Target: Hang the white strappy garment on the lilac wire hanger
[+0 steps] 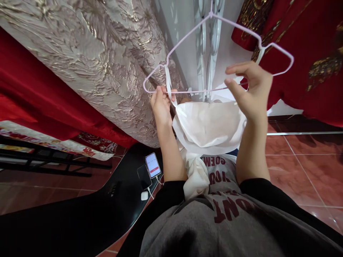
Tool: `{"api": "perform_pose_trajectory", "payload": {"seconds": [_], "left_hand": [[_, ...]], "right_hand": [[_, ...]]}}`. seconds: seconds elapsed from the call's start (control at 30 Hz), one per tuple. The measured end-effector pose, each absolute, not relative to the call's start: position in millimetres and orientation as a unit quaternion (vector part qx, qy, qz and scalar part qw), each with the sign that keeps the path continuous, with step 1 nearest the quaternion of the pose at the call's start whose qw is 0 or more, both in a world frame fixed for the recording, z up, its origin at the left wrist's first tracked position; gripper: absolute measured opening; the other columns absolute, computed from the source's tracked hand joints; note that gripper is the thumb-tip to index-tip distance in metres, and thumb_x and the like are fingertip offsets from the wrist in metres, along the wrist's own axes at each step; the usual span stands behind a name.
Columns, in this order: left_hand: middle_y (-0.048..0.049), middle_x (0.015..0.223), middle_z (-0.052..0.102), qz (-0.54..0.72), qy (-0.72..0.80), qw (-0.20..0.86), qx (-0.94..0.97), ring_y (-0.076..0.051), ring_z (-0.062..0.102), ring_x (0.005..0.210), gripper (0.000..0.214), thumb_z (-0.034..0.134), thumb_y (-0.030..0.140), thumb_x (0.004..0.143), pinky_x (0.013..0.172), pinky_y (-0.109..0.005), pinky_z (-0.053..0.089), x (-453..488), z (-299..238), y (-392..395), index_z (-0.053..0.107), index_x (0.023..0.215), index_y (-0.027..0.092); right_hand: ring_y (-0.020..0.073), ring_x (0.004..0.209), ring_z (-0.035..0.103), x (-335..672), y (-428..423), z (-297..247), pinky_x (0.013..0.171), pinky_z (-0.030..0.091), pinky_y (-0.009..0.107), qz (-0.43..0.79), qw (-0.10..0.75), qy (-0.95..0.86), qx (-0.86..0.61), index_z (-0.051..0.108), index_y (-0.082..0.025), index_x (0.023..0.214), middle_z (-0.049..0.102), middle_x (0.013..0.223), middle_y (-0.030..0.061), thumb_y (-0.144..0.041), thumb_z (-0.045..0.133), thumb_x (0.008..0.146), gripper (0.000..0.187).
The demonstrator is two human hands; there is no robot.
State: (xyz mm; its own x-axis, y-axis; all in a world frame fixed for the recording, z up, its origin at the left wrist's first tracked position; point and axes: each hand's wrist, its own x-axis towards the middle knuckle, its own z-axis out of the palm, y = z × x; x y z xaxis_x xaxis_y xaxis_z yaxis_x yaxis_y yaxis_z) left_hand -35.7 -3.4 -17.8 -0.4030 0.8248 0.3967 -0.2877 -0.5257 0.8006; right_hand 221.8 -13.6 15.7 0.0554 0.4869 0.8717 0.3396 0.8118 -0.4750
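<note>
A pale pink hanger (184,36) spans the upper middle of the head view. A white garment with thin straps (211,123) hangs from it, its lower part bunched against the grey shirt. One white strap (168,80) loops over the hanger's left notch; the other strap (260,56) passes over the right notch. My left hand (162,103) is closed around the left strap at the hanger's bottom bar. Close by the right strap, my right hand (249,85) is raised with thumb and fingers apart, holding nothing that I can see.
Shiny embossed fabric (107,64) hangs at the left, and red fabric with gold decoration (308,64) at the right. On a black bench (80,217) lie a lit phone (152,165), a dark phone (144,177) and a small white case (144,195). Red tiles (297,171) cover the floor.
</note>
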Motion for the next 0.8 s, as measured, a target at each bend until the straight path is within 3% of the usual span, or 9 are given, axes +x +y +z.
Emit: {"api": "perform_pose_trajectory", "payload": {"seconds": [0.1, 0.23, 0.33, 0.43, 0.57, 0.7, 0.8], "left_hand": [[-0.0089, 0.084, 0.071, 0.761, 0.326, 0.359, 0.431, -0.021, 0.064, 0.070, 0.047, 0.066, 0.062, 0.102, 0.064, -0.029, 0.052, -42, -21, -2, 0.056, 0.078, 0.022], [-0.0076, 0.082, 0.071, 0.770, 0.307, 0.364, 0.425, -0.018, 0.060, 0.062, 0.044, 0.066, 0.056, 0.104, 0.062, -0.029, 0.050, -40, -22, -1, 0.057, 0.077, 0.022], [-0.0071, 0.081, 0.071, 0.777, 0.306, 0.359, 0.417, -0.017, 0.059, 0.060, 0.039, 0.065, 0.048, 0.105, 0.063, -0.029, 0.051, -37, -21, -2, 0.058, 0.076, 0.022], [-0.0071, 0.080, 0.072, 0.779, 0.322, 0.347, 0.411, -0.018, 0.062, 0.063, 0.040, 0.066, 0.050, 0.105, 0.064, -0.029, 0.052, -38, -19, -3, 0.059, 0.076, 0.023], [-0.0078, 0.085, 0.075, 0.763, 0.328, 0.354, 0.431, -0.018, 0.064, 0.064, 0.042, 0.070, 0.056, 0.101, 0.066, -0.029, 0.054, -42, -18, -7, 0.060, 0.077, 0.023], [-0.0112, 0.099, 0.079, 0.731, 0.342, 0.383, 0.450, -0.021, 0.072, 0.080, 0.038, 0.072, 0.057, 0.098, 0.073, -0.030, 0.057, -43, -20, -12, 0.065, 0.083, 0.022], [-0.0139, 0.107, 0.080, 0.690, 0.370, 0.412, 0.466, -0.026, 0.076, 0.093, 0.039, 0.069, 0.061, 0.098, 0.078, -0.033, 0.059, -46, -19, -19, 0.070, 0.097, 0.022]], "right_hand": [[0.0305, 0.117, 0.067, 225, -6, 4, 0.100, 0.057, 0.052, 0.008, 0.727, -0.608, -0.318, 0.074, -0.030, 0.101, 0.071, 0.114, 0.0083, -0.041, 0.068, 0.094, 0.015], [0.0349, 0.142, 0.054, 247, -1, 3, 0.117, 0.046, 0.062, -0.055, 0.731, -0.564, -0.380, 0.062, -0.036, 0.132, 0.058, 0.142, 0.0069, -0.038, 0.058, 0.099, 0.033], [0.0348, 0.133, 0.062, 253, 7, -3, 0.114, 0.049, 0.062, 0.004, 0.702, -0.609, -0.370, 0.057, -0.036, 0.141, 0.056, 0.146, 0.0091, -0.040, 0.056, 0.100, 0.040], [0.0343, 0.132, 0.064, 245, 11, -10, 0.114, 0.051, 0.060, 0.056, 0.706, -0.625, -0.330, 0.058, -0.036, 0.136, 0.053, 0.152, 0.0096, -0.038, 0.058, 0.100, 0.036], [0.0327, 0.129, 0.065, 232, -6, -3, 0.111, 0.054, 0.057, 0.060, 0.687, -0.631, -0.355, 0.063, -0.035, 0.126, 0.064, 0.139, 0.0095, -0.028, 0.055, 0.099, 0.028], [0.0299, 0.126, 0.065, 222, -26, 14, 0.110, 0.054, 0.052, -0.016, 0.719, -0.598, -0.353, 0.070, -0.031, 0.117, 0.070, 0.123, 0.0076, -0.019, 0.060, 0.092, 0.029], [0.0290, 0.126, 0.067, 214, -23, 9, 0.113, 0.053, 0.053, 0.052, 0.645, -0.679, -0.346, 0.070, -0.031, 0.121, 0.072, 0.127, 0.0048, -0.023, 0.060, 0.094, 0.030]]}}
